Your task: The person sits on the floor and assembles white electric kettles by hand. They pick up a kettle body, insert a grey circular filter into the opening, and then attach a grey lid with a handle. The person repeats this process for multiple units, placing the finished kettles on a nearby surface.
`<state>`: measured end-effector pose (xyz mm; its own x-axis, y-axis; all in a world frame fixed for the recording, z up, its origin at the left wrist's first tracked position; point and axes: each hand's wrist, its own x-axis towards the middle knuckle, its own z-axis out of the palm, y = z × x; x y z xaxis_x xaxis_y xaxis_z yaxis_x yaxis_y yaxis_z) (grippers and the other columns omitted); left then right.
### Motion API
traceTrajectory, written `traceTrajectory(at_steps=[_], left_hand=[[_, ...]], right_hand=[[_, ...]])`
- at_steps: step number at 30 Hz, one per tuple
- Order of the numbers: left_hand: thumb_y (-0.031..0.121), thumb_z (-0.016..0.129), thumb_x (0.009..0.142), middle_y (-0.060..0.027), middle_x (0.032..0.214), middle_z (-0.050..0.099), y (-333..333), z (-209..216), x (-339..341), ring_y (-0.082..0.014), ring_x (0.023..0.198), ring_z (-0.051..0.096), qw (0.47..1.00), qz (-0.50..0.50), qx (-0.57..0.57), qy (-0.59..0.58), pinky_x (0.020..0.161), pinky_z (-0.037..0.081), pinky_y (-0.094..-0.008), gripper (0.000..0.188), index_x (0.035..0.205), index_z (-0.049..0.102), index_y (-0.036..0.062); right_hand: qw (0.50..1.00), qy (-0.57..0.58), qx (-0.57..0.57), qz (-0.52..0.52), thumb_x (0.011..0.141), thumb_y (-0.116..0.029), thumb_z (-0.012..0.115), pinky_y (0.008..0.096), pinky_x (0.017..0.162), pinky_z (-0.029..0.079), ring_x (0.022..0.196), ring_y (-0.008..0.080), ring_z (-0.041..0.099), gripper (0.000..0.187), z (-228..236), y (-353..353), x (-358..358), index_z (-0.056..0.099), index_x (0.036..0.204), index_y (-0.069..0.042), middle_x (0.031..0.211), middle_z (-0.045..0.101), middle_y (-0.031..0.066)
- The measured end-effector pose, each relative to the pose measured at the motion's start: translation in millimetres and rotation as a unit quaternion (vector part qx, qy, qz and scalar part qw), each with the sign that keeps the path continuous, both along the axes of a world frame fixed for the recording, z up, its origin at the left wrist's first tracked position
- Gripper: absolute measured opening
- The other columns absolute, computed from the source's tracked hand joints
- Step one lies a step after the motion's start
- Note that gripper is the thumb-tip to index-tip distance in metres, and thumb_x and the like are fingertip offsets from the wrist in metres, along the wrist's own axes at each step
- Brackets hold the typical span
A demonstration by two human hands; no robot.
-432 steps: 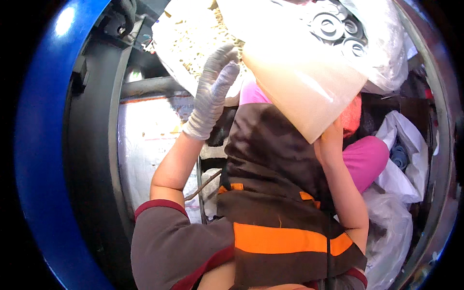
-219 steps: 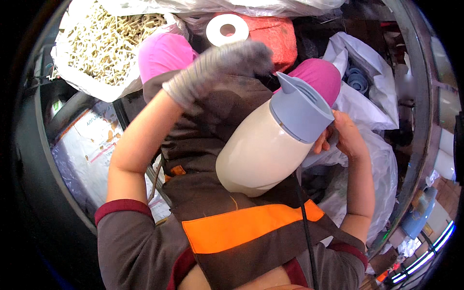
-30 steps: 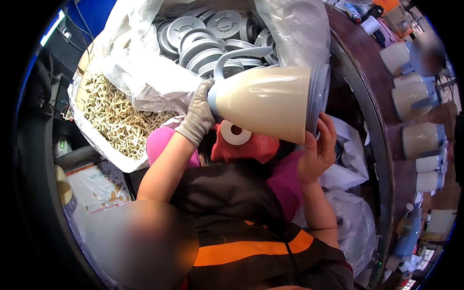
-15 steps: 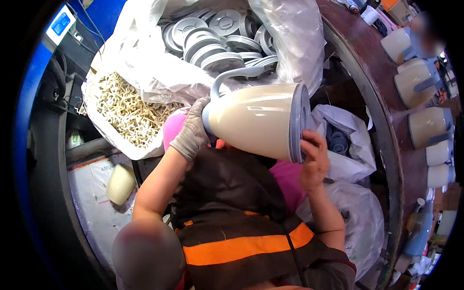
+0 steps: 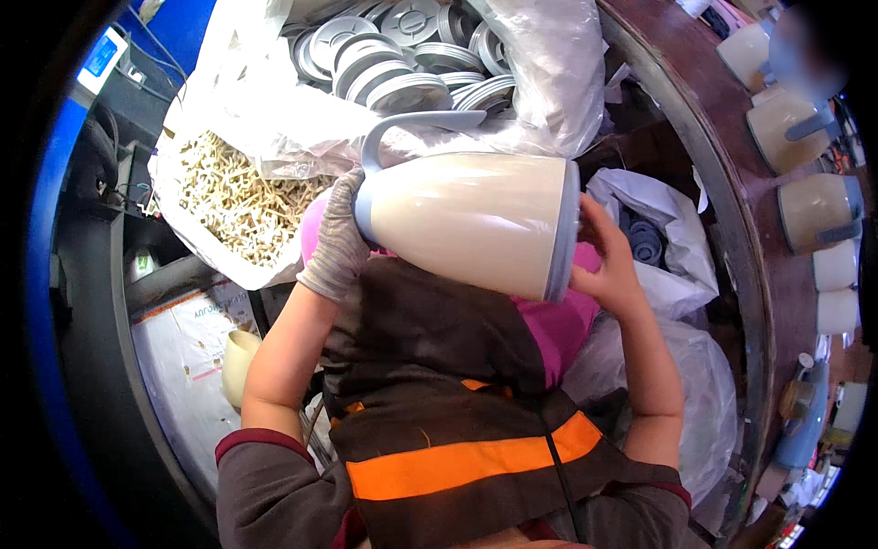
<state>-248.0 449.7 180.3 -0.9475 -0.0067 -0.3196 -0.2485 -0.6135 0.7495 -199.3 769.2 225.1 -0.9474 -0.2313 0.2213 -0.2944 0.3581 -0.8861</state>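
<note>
Vessel (image 5: 236, 373), pale, lies farthest left on a white package (image 5: 183, 371), partly behind the left forearm. Beyond it stands a white bag of tan pieces (image 5: 242, 201). Left hand (image 5: 338, 229), gloved: its grip is closed about the grey collar (image 5: 363, 210). Jug (image 5: 476, 220), cream: held sideways above the lap between the two hands, long axis running nearly straight from left to right, collar left, base (image 5: 562, 233) right; the handle (image 5: 416, 119) arches on the side away from the person, with grey discs (image 5: 393, 69) beyond. Right hand (image 5: 615, 270), bare: nearer the base, cupped at its edge, some fingertips hidden; from here I cannot tell whether this grip bears on it. Far right: tabletop (image 5: 713, 133) with similar jugs (image 5: 809, 215).
</note>
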Motion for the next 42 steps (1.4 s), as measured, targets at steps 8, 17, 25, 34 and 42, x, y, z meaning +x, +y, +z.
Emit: traceTrajectory(at_steps=[8, 17, 25, 34, 42], left_hand=[[0.031, 0.057, 0.088, -0.0104, 0.097, 0.064, -3.3, -7.1, 1.5, -0.0213, 0.087, 0.063, 0.994, -0.018, 0.087, -0.057, 0.078, 0.052, -0.0364, 0.036, 0.11, 0.057, 0.003], [0.031, 0.058, 0.087, -0.0084, 0.097, 0.064, -8.2, -12.2, 11.4, -0.0184, 0.09, 0.062, 0.963, -0.108, -0.229, 0.095, 0.08, 0.051, -0.0333, 0.036, 0.112, 0.055, 0.0049], [0.036, 0.046, 0.093, -0.0101, 0.103, 0.062, -3.1, 7.8, 21.8, -0.018, 0.093, 0.06, 0.998, -0.005, -0.045, 0.043, 0.081, 0.05, -0.03, 0.039, 0.109, 0.056, 0.0018], [0.038, 0.046, 0.094, -0.0089, 0.105, 0.06, -8.4, 33.1, 10.4, -0.0141, 0.094, 0.057, 0.973, -0.034, -0.143, 0.176, 0.085, 0.046, -0.0282, 0.044, 0.115, 0.055, -0.0002], [0.036, 0.054, 0.089, -0.0097, 0.099, 0.063, 9.0, 17.9, 4.9, -0.0182, 0.088, 0.062, 0.997, -0.031, 0.012, 0.066, 0.078, 0.051, -0.0312, 0.042, 0.113, 0.056, 0.0018]], right_hand=[[0.988, 0.109, 0.111, 0.016, 0.055, -0.014, 0.071, 0.0314, 0.082, 0.046, 0.092, 0.022, 0.056, 0.068, 14.8, 1.7, 7.2, 0.053, 0.119, -0.004, 0.109, 0.052, 0.0124], [0.958, 0.176, 0.215, 0.066, 0.054, -0.016, 0.075, 0.0368, 0.083, 0.048, 0.097, 0.0291, 0.057, 0.063, 17.3, -2.9, 21.0, 0.058, 0.114, -0.007, 0.111, 0.052, 0.0153], [0.994, -0.041, 0.016, -0.101, 0.079, -0.019, 0.061, 0.0317, 0.066, 0.049, 0.069, 0.0219, 0.063, 0.034, -20.7, -5.8, 8.7, 0.06, 0.107, 0.0, 0.08, 0.063, 0.012], [0.956, -0.104, -0.176, -0.211, 0.095, -0.026, 0.046, 0.0238, 0.051, 0.036, 0.057, 0.0105, 0.048, 0.03, -32.2, 10.9, 2.4, 0.061, 0.09, -0.002, 0.068, 0.056, 0.0022], [0.988, 0.153, 0.022, -0.017, 0.07, -0.015, 0.068, 0.031, 0.09, 0.042, 0.105, 0.0221, 0.052, 0.057, 22.9, 5.7, 30.0, 0.048, 0.122, -0.003, 0.117, 0.051, 0.012]])
